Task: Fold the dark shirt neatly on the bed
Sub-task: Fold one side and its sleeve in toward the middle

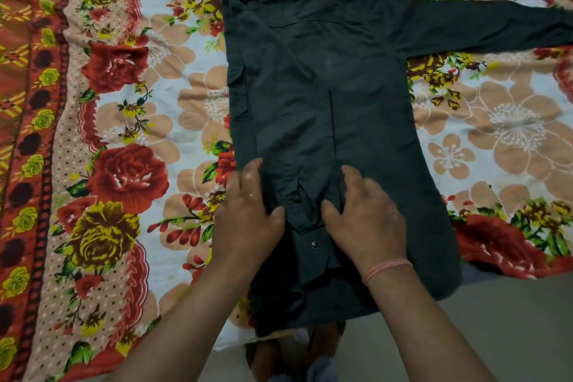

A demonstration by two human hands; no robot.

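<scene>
The dark shirt (pixel 325 96) lies back-up on the floral bedsheet (pixel 130 133). Its left side is folded inward, with the folded sleeve running down the middle to a cuff with a snap button (pixel 315 245). Its other sleeve (pixel 496 25) stretches out flat to the right. My left hand (pixel 251 214) rests palm-down on the shirt's lower left edge. My right hand (pixel 369 214) presses flat on the fabric beside the cuff, fingers spread. A pink thread band sits on my right wrist. The shirt's hem hangs over the bed's near edge.
The bedsheet has a red patterned border (pixel 28 133) along the left. The bed's near edge runs at the lower right, with grey floor (pixel 511 329) beyond it. My feet show under the shirt hem at the bottom.
</scene>
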